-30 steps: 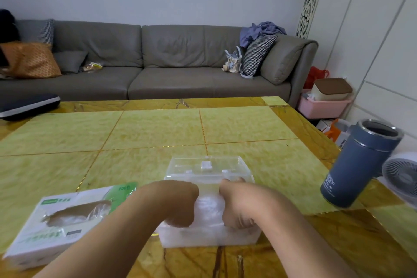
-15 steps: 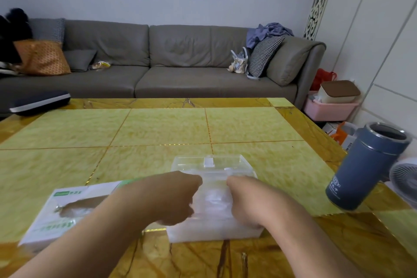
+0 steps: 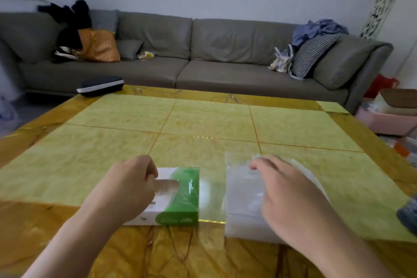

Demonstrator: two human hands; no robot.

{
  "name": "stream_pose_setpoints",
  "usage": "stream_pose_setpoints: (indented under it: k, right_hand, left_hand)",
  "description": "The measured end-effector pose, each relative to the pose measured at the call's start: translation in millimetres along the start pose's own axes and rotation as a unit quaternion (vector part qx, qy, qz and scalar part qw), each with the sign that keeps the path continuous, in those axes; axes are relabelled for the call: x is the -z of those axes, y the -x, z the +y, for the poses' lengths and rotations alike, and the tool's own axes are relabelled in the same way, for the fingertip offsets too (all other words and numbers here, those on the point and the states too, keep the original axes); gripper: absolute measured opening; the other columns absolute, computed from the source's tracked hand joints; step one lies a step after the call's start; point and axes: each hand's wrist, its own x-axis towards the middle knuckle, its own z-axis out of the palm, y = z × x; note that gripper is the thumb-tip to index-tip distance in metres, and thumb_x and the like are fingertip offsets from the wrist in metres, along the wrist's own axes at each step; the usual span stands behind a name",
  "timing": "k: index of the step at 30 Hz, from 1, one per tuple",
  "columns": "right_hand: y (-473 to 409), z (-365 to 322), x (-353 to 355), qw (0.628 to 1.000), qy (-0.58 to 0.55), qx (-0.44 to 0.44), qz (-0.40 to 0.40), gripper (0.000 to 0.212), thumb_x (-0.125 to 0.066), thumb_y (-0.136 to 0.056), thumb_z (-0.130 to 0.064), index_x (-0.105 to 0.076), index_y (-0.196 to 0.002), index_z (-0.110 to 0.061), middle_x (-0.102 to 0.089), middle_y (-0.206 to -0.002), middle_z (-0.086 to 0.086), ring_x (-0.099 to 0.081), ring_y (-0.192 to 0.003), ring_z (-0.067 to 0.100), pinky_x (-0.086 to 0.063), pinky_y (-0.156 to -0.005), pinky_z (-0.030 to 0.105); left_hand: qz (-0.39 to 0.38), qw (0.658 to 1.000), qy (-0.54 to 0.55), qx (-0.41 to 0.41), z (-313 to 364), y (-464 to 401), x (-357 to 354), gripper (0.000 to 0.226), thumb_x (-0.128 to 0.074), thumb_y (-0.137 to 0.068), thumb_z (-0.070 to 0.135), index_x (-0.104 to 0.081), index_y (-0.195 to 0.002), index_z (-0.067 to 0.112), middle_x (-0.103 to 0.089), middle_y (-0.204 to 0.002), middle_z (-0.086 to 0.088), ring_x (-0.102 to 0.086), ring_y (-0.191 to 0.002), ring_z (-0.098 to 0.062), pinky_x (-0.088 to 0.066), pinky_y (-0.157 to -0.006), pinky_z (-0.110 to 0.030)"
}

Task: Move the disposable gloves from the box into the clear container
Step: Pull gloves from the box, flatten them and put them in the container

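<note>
Left hand [image 3: 126, 189] w/ fingers curled at glove box [image 3: 178, 196] slot, right hand [image 3: 291, 196] relaxed over clear container [image 3: 241, 198]; light box could lift w/ gloves, unbraced.

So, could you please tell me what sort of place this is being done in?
Most likely a home living room: a long grey sofa with cushions and clothes on it, a yellow-green tiled coffee table, and storage bins along the wall.
</note>
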Motion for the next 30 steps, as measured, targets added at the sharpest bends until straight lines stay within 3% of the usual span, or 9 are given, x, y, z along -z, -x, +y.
stream_pose_setpoints:
  k: [2,5,9,11,16,19,24,28,30]
  right_hand:
    - [0,-25,-16,0.997,-0.005,0.074,0.013,0.06,-0.039,-0.09,0.003,-0.046,-0.144,-0.023,-0.048,-0.141,-0.01,-0.044,-0.129,0.011,-0.041,-0.106,0.022]
    - [-2,-60,-48,0.986,-0.018,0.165,-0.027,0.058,-0.045,-0.081,-0.008,-0.052,-0.138,-0.015,-0.048,-0.141,0.0,-0.045,-0.132,0.021,-0.046,-0.109,0.034]
    - [-9,-85,-70,0.972,-0.004,0.199,-0.125,0.066,-0.057,-0.087,-0.014,-0.038,-0.151,-0.015,-0.036,-0.152,0.004,-0.028,-0.144,0.026,-0.036,-0.116,0.039]
    - [-10,-88,-73,0.972,-0.002,0.188,-0.138,0.071,-0.061,-0.088,-0.014,-0.034,-0.153,-0.019,-0.032,-0.153,0.002,-0.027,-0.145,0.027,-0.035,-0.112,0.039]
    - [-11,-88,-73,0.971,-0.016,0.19,-0.141,0.074,-0.059,-0.09,-0.013,-0.031,-0.158,-0.024,-0.031,-0.155,-0.003,-0.028,-0.145,0.021,-0.029,-0.113,0.031]
    - [-10,-86,-71,0.972,-0.033,0.19,-0.132,0.068,-0.056,-0.092,-0.011,-0.036,-0.156,-0.024,-0.031,-0.158,-0.007,-0.027,-0.147,0.016,-0.028,-0.114,0.028]
    - [-10,-85,-69,0.972,-0.043,0.19,-0.13,0.064,-0.056,-0.092,-0.008,-0.043,-0.153,-0.023,-0.037,-0.156,-0.008,-0.033,-0.144,0.015,-0.03,-0.113,0.026]
    - [-9,-83,-70,0.972,-0.055,0.187,-0.132,0.065,-0.054,-0.092,-0.01,-0.04,-0.154,-0.025,-0.036,-0.155,-0.009,-0.032,-0.145,0.016,-0.032,-0.113,0.029]
    - [-8,-83,-71,0.971,-0.056,0.187,-0.136,0.066,-0.053,-0.091,-0.01,-0.04,-0.153,-0.025,-0.036,-0.153,-0.009,-0.033,-0.144,0.018,-0.036,-0.113,0.033]
  left_hand:
    - [-0.057,0.998,-0.023,0.001,-11,-3,-9,0.024,-0.052,-0.1,0.029,-0.059,-0.077,0.026,-0.067,-0.078,0.006,-0.063,-0.063,-0.013,-0.054,-0.056,-0.033]
    - [-0.13,0.99,-0.056,-0.023,-14,-11,-17,0.025,-0.043,-0.097,0.018,-0.055,-0.075,0.023,-0.062,-0.083,0.003,-0.059,-0.073,-0.016,-0.046,-0.06,-0.031]
    - [-0.201,0.975,-0.083,-0.042,-18,-12,-22,0.032,-0.039,-0.097,0.017,-0.069,-0.104,0.025,-0.069,-0.099,0.003,-0.064,-0.088,-0.017,-0.055,-0.078,-0.035]
    - [-0.188,0.98,-0.05,-0.047,-19,-13,-28,0.028,-0.04,-0.099,0.024,-0.068,-0.098,0.025,-0.069,-0.094,0.004,-0.063,-0.084,-0.015,-0.055,-0.077,-0.036]
    - [-0.087,0.995,0.052,-0.022,-11,-19,-36,0.03,-0.064,-0.094,0.039,-0.067,-0.068,0.023,-0.065,-0.062,0.008,-0.057,-0.056,-0.007,-0.044,-0.051,-0.027]
    - [-0.042,0.994,0.104,-0.013,-9,-17,-30,0.019,-0.07,-0.09,0.035,-0.073,-0.073,0.027,-0.07,-0.066,0.011,-0.066,-0.061,-0.009,-0.058,-0.056,-0.034]
    - [0.053,0.988,0.145,-0.006,-14,-18,-24,0.021,-0.059,-0.095,0.022,-0.067,-0.077,0.027,-0.072,-0.072,0.009,-0.066,-0.065,-0.01,-0.059,-0.061,-0.037]
    - [-0.079,0.997,0.021,-0.005,-25,-21,-29,0.028,-0.053,-0.097,0.02,-0.065,-0.073,0.027,-0.068,-0.072,0.003,-0.066,-0.069,-0.017,-0.058,-0.063,-0.038]
    - [-0.136,0.989,-0.052,-0.018,-23,-19,-32,0.033,-0.047,-0.092,0.011,-0.056,-0.066,0.029,-0.058,-0.073,0.003,-0.057,-0.067,-0.017,-0.045,-0.054,-0.03]
